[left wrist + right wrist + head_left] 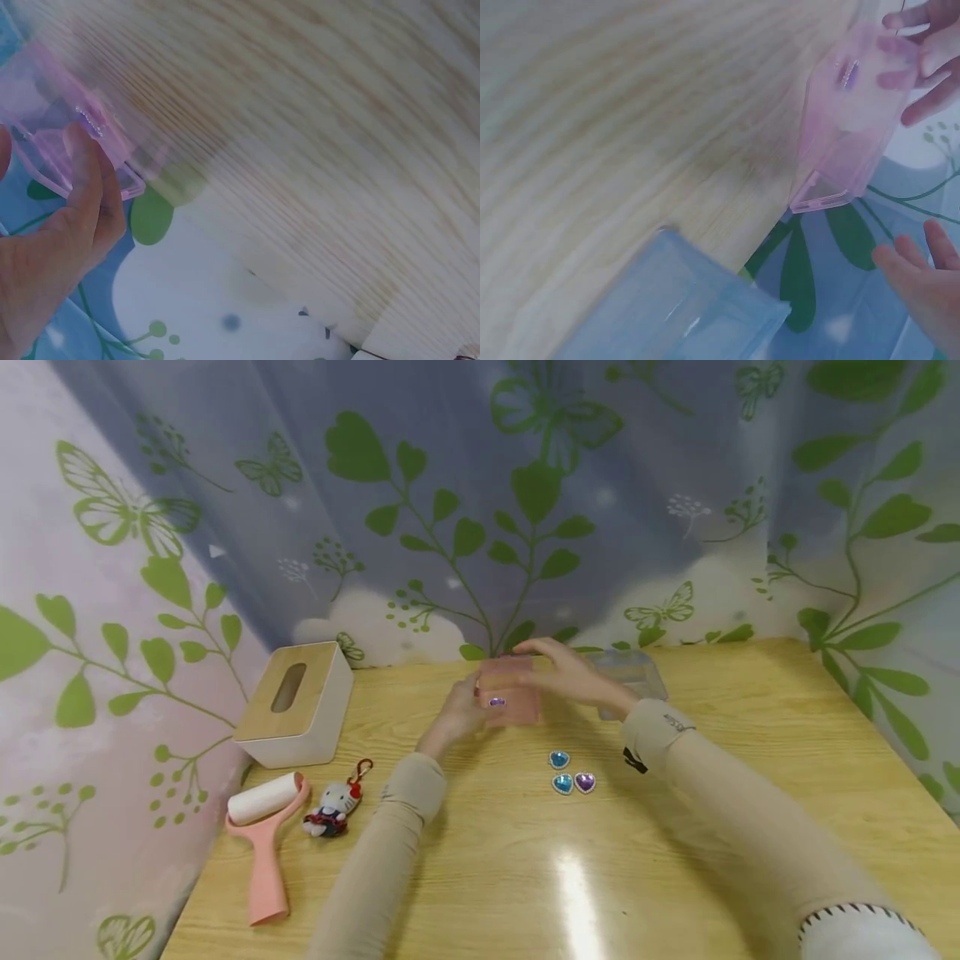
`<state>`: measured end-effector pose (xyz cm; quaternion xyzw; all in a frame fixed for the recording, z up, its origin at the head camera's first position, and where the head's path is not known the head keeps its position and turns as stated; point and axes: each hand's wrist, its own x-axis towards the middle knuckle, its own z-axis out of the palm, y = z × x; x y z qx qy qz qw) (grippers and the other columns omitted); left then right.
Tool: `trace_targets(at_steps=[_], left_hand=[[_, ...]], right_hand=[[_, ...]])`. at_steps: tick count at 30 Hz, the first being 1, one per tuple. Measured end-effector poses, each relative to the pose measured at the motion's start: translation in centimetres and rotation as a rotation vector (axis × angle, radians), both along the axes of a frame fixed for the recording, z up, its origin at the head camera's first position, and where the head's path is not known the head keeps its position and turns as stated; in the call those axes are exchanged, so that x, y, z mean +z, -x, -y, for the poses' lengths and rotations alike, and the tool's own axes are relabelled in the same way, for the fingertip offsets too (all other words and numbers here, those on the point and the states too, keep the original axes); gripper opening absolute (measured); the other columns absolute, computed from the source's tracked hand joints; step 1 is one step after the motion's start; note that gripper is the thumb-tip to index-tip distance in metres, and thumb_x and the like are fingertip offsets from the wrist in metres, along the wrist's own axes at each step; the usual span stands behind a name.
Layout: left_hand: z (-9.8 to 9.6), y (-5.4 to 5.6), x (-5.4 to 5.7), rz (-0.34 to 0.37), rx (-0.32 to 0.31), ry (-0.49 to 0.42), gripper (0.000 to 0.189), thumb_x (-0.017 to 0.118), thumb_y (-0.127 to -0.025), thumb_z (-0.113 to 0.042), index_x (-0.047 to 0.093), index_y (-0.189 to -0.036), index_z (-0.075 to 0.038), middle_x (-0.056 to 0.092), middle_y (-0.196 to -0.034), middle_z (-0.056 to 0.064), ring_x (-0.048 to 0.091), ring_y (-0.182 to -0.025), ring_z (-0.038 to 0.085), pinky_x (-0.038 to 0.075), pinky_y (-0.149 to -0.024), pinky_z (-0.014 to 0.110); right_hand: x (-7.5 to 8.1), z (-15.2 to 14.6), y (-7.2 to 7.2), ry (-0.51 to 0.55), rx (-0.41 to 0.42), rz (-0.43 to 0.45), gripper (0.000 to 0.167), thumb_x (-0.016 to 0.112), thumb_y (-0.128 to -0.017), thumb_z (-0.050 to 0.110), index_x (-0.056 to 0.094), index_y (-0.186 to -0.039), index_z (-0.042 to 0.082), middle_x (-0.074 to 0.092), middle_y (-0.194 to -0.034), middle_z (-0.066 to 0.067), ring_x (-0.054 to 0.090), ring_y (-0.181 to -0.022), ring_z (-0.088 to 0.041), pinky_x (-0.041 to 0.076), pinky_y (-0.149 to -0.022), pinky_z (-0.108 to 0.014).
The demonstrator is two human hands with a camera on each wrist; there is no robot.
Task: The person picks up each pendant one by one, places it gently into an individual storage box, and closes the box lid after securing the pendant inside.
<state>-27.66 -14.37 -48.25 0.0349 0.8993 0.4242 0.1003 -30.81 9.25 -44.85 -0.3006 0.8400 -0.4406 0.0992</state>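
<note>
A see-through pink box [510,693] stands at the back of the table, with a purple gem [497,702] showing through its wall. My left hand [459,714] grips the box's left side; in the right wrist view its fingers show through the pink plastic. Over the back right of the box is my right hand [566,672]. The right wrist view shows that right hand [926,281] apart from the box, fingers extended. Two blue heart gems [562,784] and a purple heart gem [585,782] lie in front.
A clear bluish box [633,672] stands behind my right forearm. On the left are a tissue box [296,706], a pink-handled lint roller [266,852] and a Hello Kitty keychain [332,808]. A patterned curtain [450,485] borders the table's back edge.
</note>
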Motion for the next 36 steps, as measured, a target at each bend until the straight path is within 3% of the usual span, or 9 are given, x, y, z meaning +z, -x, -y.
trace_targets(at_steps=[5,9,15,18,22,29,31,36], left_hand=[[0.0,-0.2,0.2,-0.007,0.003,0.005,0.089,0.074,-0.1,-0.022,0.02,-0.168,-0.003,0.048,-0.149,0.028,0.063,-0.119,0.038,0.059,-0.102,0.044],[0.0,-0.1,0.3,-0.02,0.023,0.014,0.086,0.075,-0.099,-0.021,0.024,-0.167,-0.003,0.052,-0.147,0.027,0.063,-0.117,0.037,0.058,-0.104,0.046],[0.0,-0.1,0.3,-0.007,0.026,-0.001,0.088,0.075,-0.099,-0.02,0.023,-0.168,-0.006,0.05,-0.147,0.027,0.063,-0.11,0.032,0.06,-0.099,0.044],[0.0,-0.1,0.2,-0.007,0.03,-0.015,0.088,0.076,-0.098,-0.017,0.023,-0.167,-0.006,0.051,-0.145,0.026,0.062,-0.098,0.024,0.062,-0.091,0.039],[0.0,-0.1,0.2,0.009,0.03,-0.027,0.089,0.076,-0.098,-0.017,0.022,-0.168,-0.007,0.051,-0.146,0.026,0.061,-0.089,0.02,0.062,-0.084,0.034],[0.0,-0.2,0.1,-0.002,0.041,-0.005,0.088,0.076,-0.098,-0.015,0.023,-0.167,-0.005,0.055,-0.14,0.027,0.065,-0.098,0.028,0.062,-0.085,0.035],[-0.1,-0.2,0.1,-0.007,0.039,0.008,0.088,0.076,-0.097,-0.016,0.024,-0.167,-0.005,0.056,-0.139,0.026,0.06,-0.102,0.024,0.059,-0.088,0.033],[-0.6,-0.3,0.1,0.003,0.031,-0.001,0.088,0.076,-0.098,-0.017,0.023,-0.168,-0.006,0.055,-0.14,0.026,0.066,-0.099,0.028,0.062,-0.087,0.036]], right_hand=[[0.1,-1.8,-1.8,0.061,0.028,0.032,0.062,0.068,-0.105,0.024,0.042,-0.159,0.009,0.041,-0.166,-0.018,0.038,-0.153,-0.044,0.028,-0.128,-0.066],[0.0,-3.3,-3.2,0.095,0.052,0.037,0.064,0.071,-0.102,0.016,0.043,-0.158,0.005,0.046,-0.159,-0.024,0.046,-0.145,-0.047,0.036,-0.124,-0.066],[-0.7,-5.9,-4.9,0.065,0.074,0.015,0.067,0.076,-0.096,0.011,0.046,-0.156,0.005,0.056,-0.149,-0.021,0.053,-0.133,-0.048,0.046,-0.112,-0.064],[-1.1,-7.0,-5.4,0.043,0.077,0.004,0.068,0.079,-0.094,0.009,0.049,-0.155,0.007,0.058,-0.148,-0.019,0.054,-0.129,-0.047,0.048,-0.108,-0.063],[-1.5,-8.1,-5.8,-0.006,0.103,-0.019,0.066,0.08,-0.092,0.008,0.053,-0.152,0.008,0.059,-0.146,-0.02,0.054,-0.125,-0.045,0.049,-0.104,-0.063],[-2.6,-8.5,-6.9,-0.135,0.198,-0.043,0.066,0.083,-0.091,0.018,0.056,-0.151,0.013,0.058,-0.143,-0.016,0.056,-0.126,-0.041,0.05,-0.104,-0.064],[-3.0,-8.4,-7.2,-0.185,0.216,-0.078,0.064,0.084,-0.09,0.024,0.059,-0.148,0.013,0.059,-0.141,-0.012,0.057,-0.126,-0.037,0.05,-0.106,-0.061],[-4.0,-8.4,-8.0,-0.321,0.23,-0.208,0.06,0.088,-0.085,0.038,0.068,-0.139,0.019,0.062,-0.13,-0.002,0.056,-0.12,-0.022,0.051,-0.105,-0.05]])
